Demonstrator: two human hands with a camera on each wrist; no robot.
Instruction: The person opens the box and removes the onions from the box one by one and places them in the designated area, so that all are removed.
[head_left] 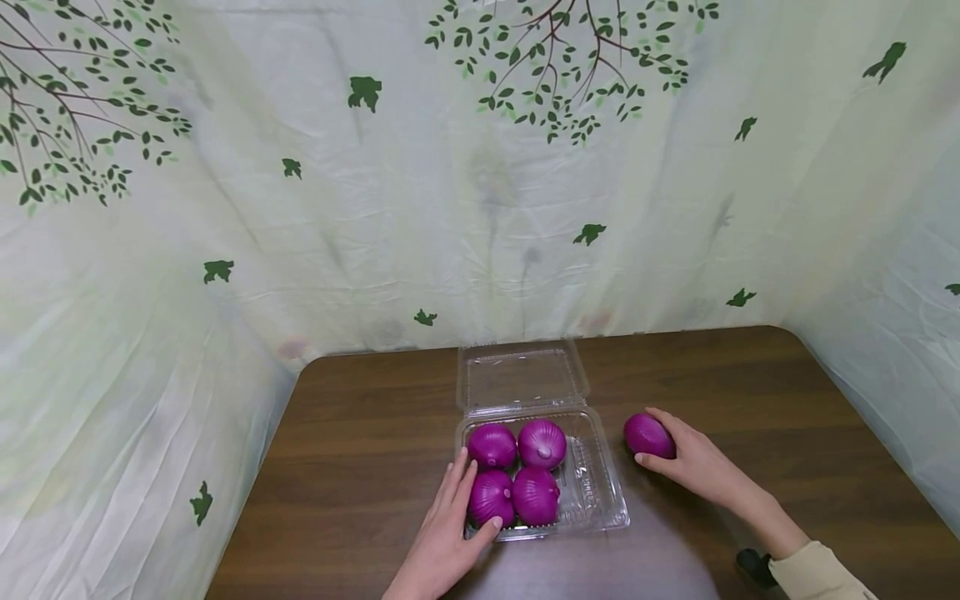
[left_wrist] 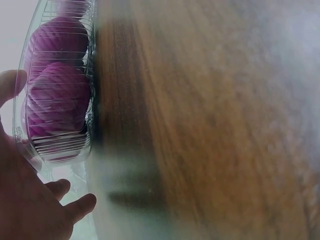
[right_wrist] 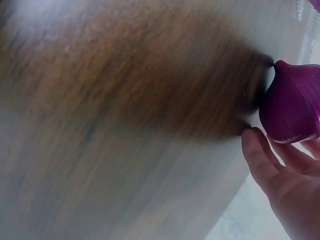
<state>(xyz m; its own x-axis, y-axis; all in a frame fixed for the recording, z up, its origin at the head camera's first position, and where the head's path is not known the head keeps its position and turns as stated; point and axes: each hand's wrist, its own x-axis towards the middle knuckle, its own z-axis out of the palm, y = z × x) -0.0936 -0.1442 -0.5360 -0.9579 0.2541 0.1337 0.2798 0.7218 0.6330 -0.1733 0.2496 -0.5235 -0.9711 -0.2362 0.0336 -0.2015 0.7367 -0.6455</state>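
Note:
A clear plastic clamshell container (head_left: 592,492) lies on the table with its lid (head_left: 521,377) folded back away from me. Several red onions (head_left: 536,496) sit grouped in its left part. My left hand (head_left: 447,529) rests at the container's near left corner, fingers spread along the left rim and thumb over the front edge. In the left wrist view, the ribbed wall (left_wrist: 60,147) stands beside that hand. To the right of the container, my right hand (head_left: 697,467) grips another red onion (head_left: 648,435). The right wrist view shows this onion (right_wrist: 292,102) with its pointed tip near the tabletop.
The brown wooden table (head_left: 375,433) has rounded far corners. A pale curtain (head_left: 480,250) printed with leaves and branches hangs behind it and along both sides. A dark object (head_left: 756,568) shows by the right sleeve (head_left: 817,573).

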